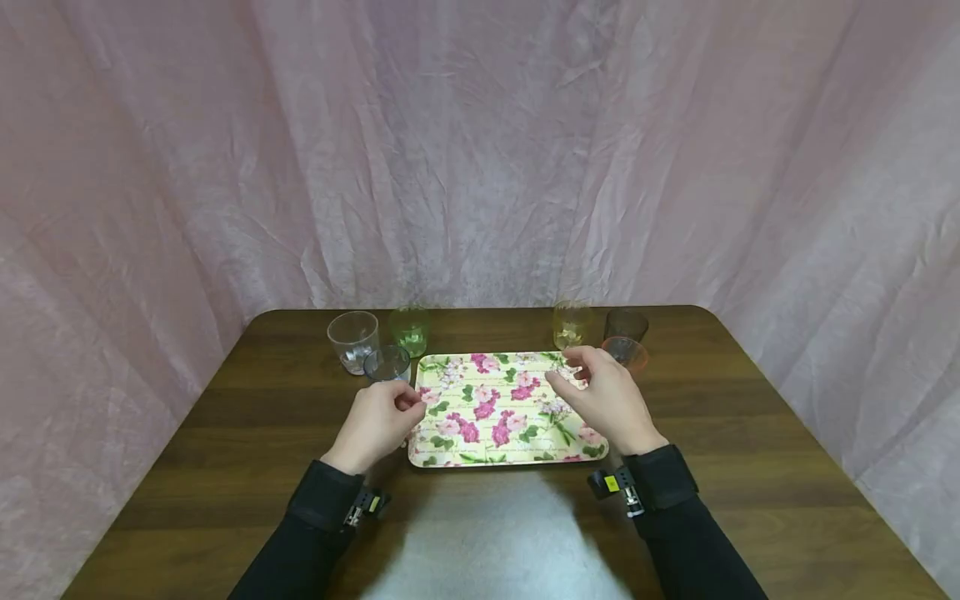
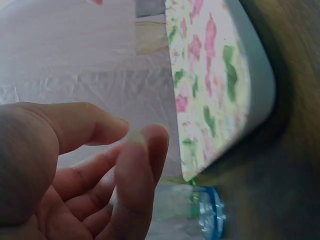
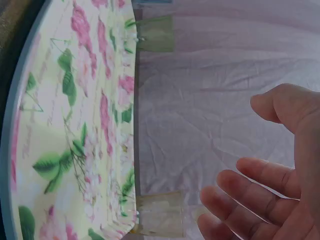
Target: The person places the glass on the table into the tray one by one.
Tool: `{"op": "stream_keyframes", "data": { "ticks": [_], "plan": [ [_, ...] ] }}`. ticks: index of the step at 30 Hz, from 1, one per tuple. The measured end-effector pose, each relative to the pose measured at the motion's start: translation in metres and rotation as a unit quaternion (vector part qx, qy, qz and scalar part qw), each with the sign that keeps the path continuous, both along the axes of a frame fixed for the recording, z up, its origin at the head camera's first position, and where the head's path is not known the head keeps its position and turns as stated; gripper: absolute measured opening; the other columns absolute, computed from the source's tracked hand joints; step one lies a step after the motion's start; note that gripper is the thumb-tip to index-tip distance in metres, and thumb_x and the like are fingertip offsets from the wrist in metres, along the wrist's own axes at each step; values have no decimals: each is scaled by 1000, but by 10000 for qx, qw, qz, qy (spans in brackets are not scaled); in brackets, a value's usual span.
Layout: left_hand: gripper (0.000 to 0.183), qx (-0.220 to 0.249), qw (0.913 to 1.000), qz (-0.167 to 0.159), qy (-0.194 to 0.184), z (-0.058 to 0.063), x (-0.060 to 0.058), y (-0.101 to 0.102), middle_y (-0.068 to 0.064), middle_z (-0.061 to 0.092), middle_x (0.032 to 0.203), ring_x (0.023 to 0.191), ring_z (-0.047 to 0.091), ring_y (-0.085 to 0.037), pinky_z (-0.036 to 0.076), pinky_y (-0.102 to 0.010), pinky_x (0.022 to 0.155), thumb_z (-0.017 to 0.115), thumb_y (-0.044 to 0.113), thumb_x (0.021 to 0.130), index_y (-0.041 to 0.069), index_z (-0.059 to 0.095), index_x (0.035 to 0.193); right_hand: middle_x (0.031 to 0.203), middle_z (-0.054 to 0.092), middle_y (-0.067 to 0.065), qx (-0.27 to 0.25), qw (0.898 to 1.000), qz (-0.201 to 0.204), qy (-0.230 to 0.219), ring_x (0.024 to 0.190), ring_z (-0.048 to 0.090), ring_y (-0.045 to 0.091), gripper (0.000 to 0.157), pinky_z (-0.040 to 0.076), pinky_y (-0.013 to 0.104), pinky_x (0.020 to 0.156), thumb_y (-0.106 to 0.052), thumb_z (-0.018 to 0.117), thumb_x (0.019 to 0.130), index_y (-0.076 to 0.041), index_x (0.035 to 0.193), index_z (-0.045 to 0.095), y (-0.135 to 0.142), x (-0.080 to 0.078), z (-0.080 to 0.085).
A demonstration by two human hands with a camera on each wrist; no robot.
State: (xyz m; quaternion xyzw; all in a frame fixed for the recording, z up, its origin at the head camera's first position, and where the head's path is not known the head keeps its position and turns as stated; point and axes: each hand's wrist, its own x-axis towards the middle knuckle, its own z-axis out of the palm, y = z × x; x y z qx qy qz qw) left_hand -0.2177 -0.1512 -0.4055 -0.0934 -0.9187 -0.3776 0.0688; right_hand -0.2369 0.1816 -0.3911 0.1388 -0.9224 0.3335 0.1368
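My right hand (image 1: 609, 400) is wide, my left hand (image 1: 378, 423) narrow, both look empty; rushing the left toward twelve o'clock could tip the round, see-through, bluish cup (image 1: 387, 364).

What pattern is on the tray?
The tray has pink flowers and green leaves on pale yellow, best seen in the head view.

Tray (image 3: 75, 115) cropped in wrist views, sleeves (image 1: 701, 537) cut off, orange glass (image 1: 636, 358) part-hidden

My head view: high, forward-down over table (image 1: 750, 450). My wrist views: close, facing far curtain (image 3: 200, 100), both sharing tray (image 3: 75, 125).
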Motion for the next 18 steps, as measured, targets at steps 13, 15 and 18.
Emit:
{"op": "stream_keyframes", "data": {
  "ticks": [13, 15, 18],
  "plan": [
    [17, 363, 9926, 390, -1092, -19, 0, -14, -6, 64, 67, 50, 61, -15, 55, -31, 45, 72, 17, 90, 4, 62, 86, 110, 61, 11, -652, 9958, -552, 332, 95, 59, 24, 50, 53, 46, 77, -44, 67, 94, -6, 125, 60, 29, -6, 5],
    [18, 467, 9901, 415, -1254, -21, -1, -15, -7, 65, 68, 50, 62, -17, 56, -32, 46, 73, 16, 90, 3, 62, 88, 112, 58, 12, -738, 9945, -668, 331, 97, 58, 25, 52, 52, 46, 78, -44, 67, 94, -5, 127, 59, 34, -7, 6],
    [18, 605, 9865, 416, -1465, -25, -2, -16, -8, 66, 69, 51, 63, -18, 57, -34, 47, 73, 15, 90, 2, 61, 90, 117, 54, 14, -910, 9918, -822, 352, 101, 55, 27, 54, 51, 47, 82, -43, 67, 94, -3, 128, 56, 42, -9, 7]
  ]
}}
